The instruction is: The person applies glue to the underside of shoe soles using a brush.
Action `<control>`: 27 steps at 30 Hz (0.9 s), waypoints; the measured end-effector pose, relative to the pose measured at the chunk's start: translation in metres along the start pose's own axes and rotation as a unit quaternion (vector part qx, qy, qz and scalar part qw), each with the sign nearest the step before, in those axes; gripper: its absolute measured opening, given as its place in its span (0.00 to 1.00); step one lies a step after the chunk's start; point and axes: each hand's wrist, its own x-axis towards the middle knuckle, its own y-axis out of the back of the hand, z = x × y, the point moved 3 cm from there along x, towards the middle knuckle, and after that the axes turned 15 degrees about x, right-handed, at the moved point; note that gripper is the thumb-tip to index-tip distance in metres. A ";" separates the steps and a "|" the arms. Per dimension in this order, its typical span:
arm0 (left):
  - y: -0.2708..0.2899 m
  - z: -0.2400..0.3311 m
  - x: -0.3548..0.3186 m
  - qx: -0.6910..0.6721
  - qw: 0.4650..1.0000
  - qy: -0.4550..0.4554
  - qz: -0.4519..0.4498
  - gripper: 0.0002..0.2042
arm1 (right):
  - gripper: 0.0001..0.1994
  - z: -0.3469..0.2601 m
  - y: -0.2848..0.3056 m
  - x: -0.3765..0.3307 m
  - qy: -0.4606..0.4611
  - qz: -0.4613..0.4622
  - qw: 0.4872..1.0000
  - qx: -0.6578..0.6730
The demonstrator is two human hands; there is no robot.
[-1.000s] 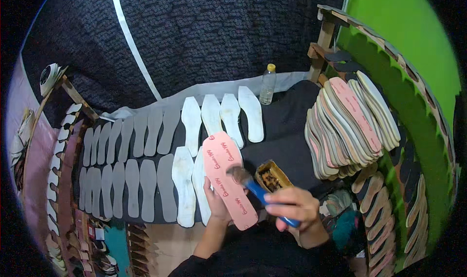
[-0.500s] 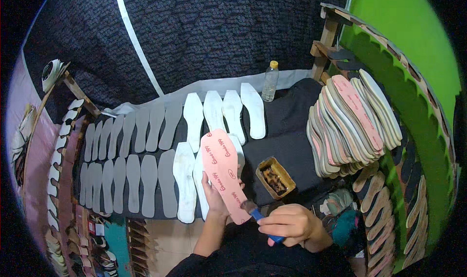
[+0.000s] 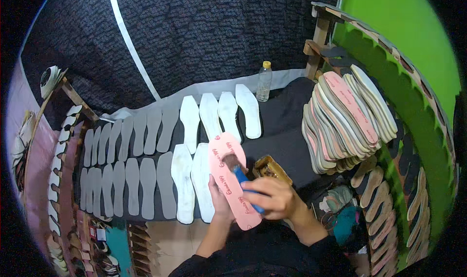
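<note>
Brush bristles now press on the broad upper part of the pink insole; half a second ago they were down at its narrow lower end, so the stroke seems to have returned to the wider area. The left hand cups the insole from beneath, partly curled around its edges, holding it tilted above the worktop's near edge. The right hand is closed around the blue handle. Whether a wet film coats the surface is hard to tell.

Just beyond the right hand, partly hidden by it, sits an open box with dark residue. White insoles lie behind the held one, grey insoles farther left; a stack of insoles and a yellow-capped bottle stand clear.
</note>
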 end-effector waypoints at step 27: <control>-0.001 -0.018 -0.005 0.087 0.996 0.004 -0.016 0.32 | 0.17 -0.027 0.004 -0.026 -0.013 0.054 0.998 0.020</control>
